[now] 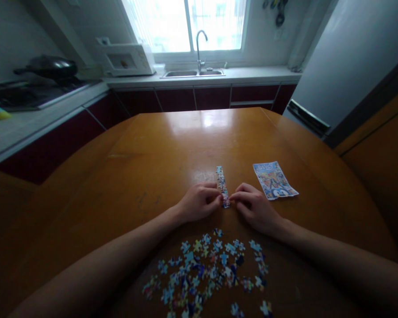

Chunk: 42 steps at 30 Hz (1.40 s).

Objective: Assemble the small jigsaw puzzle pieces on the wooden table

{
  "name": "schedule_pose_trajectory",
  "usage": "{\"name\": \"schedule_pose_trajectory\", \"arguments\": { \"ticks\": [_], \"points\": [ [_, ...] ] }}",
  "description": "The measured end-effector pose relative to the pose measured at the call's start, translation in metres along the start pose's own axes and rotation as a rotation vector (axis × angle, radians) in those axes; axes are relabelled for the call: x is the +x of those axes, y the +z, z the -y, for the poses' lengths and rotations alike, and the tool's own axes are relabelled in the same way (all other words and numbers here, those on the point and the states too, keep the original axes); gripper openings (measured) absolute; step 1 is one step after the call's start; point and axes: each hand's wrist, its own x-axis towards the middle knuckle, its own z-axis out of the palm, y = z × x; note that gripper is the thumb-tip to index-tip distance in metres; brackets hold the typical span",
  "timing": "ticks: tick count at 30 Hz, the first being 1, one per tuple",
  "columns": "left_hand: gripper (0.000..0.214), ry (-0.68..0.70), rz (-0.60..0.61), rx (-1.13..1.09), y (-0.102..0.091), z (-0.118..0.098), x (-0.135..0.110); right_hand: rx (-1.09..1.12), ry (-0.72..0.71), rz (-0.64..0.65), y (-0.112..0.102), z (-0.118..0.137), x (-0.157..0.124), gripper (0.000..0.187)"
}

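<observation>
A narrow strip of joined jigsaw puzzle pieces [221, 181] lies on the table, running away from me. My left hand [201, 202] is closed, thumb and fingers at the strip's left edge near its close end. From the other side, my right hand [254, 206] is closed too, its fingertips pressed together against the strip's right edge. Between my forearms is a loose pile of jigsaw pieces [189, 267], mostly light blue with some dark blue, yellow and red. To the right of my right hand lies a colourful picture sheet [274, 180] with a cartoon print.
The wooden table [172, 145] has a glossy top. Beyond it stand a counter with a sink [182, 73] and tap [199, 48], and a white microwave [128, 59]. A dark pan [51, 68] sits on the stove at left; a fridge [348, 57] stands at right.
</observation>
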Motion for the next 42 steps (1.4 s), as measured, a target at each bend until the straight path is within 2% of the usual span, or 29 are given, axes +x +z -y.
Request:
{"name": "schedule_pose_trajectory", "arguments": {
  "ticks": [7,15,18,25,27,31,33,38,42],
  "points": [
    [0.028,0.044,0.04,0.028,-0.001,-0.001,0.001,-0.109,-0.067,0.09,0.0,0.002,-0.001,0.018],
    [0.031,0.078,0.038,-0.011,0.001,0.0,0.002,-0.109,-0.017,0.055,0.001,0.005,0.001,0.014],
    [0.031,0.078,0.006,-0.014,0.002,0.002,0.001,-0.108,-0.018,0.049,0.001,0.004,0.001,0.013],
    [0.03,0.077,0.028,-0.011,0.0,0.001,0.001,-0.105,-0.028,0.05,0.001,0.003,0.001,0.015],
    [0.029,0.056,-0.013,0.016,0.0,0.001,0.001,-0.094,-0.033,0.047,0.001,0.003,0.0,0.016],
    [0.017,-0.041,-0.196,0.102,0.003,0.006,0.002,-0.089,-0.017,0.038,0.001,0.004,-0.001,0.015],
    [0.02,-0.074,-0.225,0.114,0.005,0.01,0.001,-0.09,-0.006,0.037,0.001,0.004,-0.001,0.016],
    [0.034,0.002,-0.141,0.094,0.006,0.014,-0.001,-0.101,-0.031,0.067,0.0,0.005,-0.001,0.02],
    [0.036,0.05,-0.081,0.098,0.005,0.011,-0.002,-0.146,-0.065,0.118,0.0,0.005,-0.001,0.02]
  ]
}}
